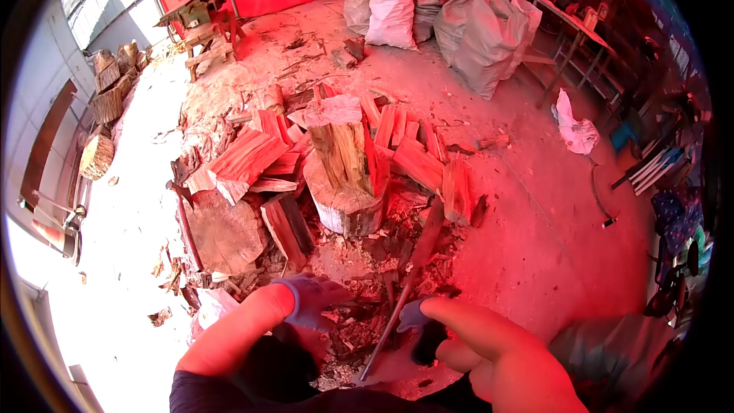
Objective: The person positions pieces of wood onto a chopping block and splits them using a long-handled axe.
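Observation:
My left hand [315,302], in a bluish-purple glove, is held out over the wood debris with its fingers stretched and nothing in them. My right hand [414,315], gloved the same way, is beside a long thin handle [388,329] that slants up from near my feet; its fingers are mostly hidden, so I cannot tell whether they grip it. Ahead, a thick piece of log [341,154] stands upright on a round chopping block [344,213]. Split firewood [248,159] is heaped around the block, and a wood piece [286,231] leans at its left.
A broad stump [224,231] sits left of the block. Big filled sacks [489,38] stand at the back, near a table [573,19]. Round logs [108,103] line the left wall. A white bag [575,126] lies on the floor at right. Chips litter the ground.

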`<move>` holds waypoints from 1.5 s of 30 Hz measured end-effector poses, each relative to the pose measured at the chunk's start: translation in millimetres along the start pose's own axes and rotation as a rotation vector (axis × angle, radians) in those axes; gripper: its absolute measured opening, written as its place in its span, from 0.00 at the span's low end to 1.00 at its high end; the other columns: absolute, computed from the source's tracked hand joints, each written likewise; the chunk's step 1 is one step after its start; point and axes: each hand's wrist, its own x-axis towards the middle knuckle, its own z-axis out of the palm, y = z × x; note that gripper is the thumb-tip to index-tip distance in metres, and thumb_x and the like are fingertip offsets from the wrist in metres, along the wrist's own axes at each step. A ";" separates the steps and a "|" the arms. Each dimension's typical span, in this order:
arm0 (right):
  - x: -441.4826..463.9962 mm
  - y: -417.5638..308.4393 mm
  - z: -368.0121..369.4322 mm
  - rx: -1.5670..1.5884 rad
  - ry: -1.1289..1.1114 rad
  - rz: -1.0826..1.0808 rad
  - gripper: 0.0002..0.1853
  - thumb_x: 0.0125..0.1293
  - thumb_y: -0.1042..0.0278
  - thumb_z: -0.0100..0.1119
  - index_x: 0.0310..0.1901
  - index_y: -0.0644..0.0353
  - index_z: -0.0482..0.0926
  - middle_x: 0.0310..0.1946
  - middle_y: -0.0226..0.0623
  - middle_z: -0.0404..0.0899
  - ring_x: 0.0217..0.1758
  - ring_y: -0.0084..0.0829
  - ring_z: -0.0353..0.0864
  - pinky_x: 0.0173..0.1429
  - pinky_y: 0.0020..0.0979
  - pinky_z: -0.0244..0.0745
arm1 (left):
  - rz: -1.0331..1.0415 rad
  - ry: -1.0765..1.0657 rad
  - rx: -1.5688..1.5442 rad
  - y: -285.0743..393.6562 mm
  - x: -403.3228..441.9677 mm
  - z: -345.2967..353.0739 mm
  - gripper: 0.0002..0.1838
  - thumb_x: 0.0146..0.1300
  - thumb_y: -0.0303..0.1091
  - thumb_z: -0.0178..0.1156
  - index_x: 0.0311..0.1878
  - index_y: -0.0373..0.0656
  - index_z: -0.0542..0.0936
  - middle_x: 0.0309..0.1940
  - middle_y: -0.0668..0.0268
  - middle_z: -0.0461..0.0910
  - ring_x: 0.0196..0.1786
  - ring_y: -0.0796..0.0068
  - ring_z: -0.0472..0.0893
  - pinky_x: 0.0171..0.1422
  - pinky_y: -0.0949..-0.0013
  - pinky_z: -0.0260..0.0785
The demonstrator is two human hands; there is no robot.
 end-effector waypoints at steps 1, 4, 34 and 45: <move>8.6 11.8 -0.4 0.188 -0.209 0.368 0.19 0.70 0.53 0.56 0.50 0.61 0.82 0.41 0.45 0.85 0.41 0.44 0.85 0.46 0.44 0.78 | 0.011 -0.001 -0.057 27.7 -9.4 17.8 0.47 0.59 0.58 0.66 0.77 0.48 0.62 0.71 0.51 0.68 0.73 0.50 0.67 0.77 0.49 0.58; 30.9 -17.5 -25.9 0.776 0.464 1.387 0.32 0.59 0.33 0.63 0.37 0.63 0.87 0.37 0.42 0.88 0.41 0.38 0.89 0.47 0.39 0.81 | 0.060 0.080 -0.302 68.0 -21.4 60.2 0.46 0.59 0.58 0.66 0.77 0.48 0.62 0.69 0.51 0.69 0.71 0.50 0.69 0.76 0.49 0.58; 131.4 -70.0 5.3 2.164 1.605 0.917 0.16 0.66 0.58 0.67 0.30 0.53 0.68 0.24 0.32 0.69 0.23 0.28 0.74 0.28 0.34 0.75 | -0.548 0.154 -0.600 66.4 14.4 202.7 0.55 0.55 0.72 0.61 0.77 0.44 0.58 0.73 0.47 0.65 0.70 0.46 0.71 0.74 0.52 0.63; 71.9 -272.3 -121.9 2.399 1.510 -0.110 0.13 0.66 0.54 0.69 0.30 0.41 0.73 0.17 0.15 0.57 0.15 0.17 0.57 0.20 0.22 0.56 | -0.355 0.516 -1.061 178.0 -59.8 198.1 0.29 0.63 0.51 0.63 0.55 0.35 0.75 0.43 0.45 0.83 0.49 0.49 0.84 0.53 0.52 0.74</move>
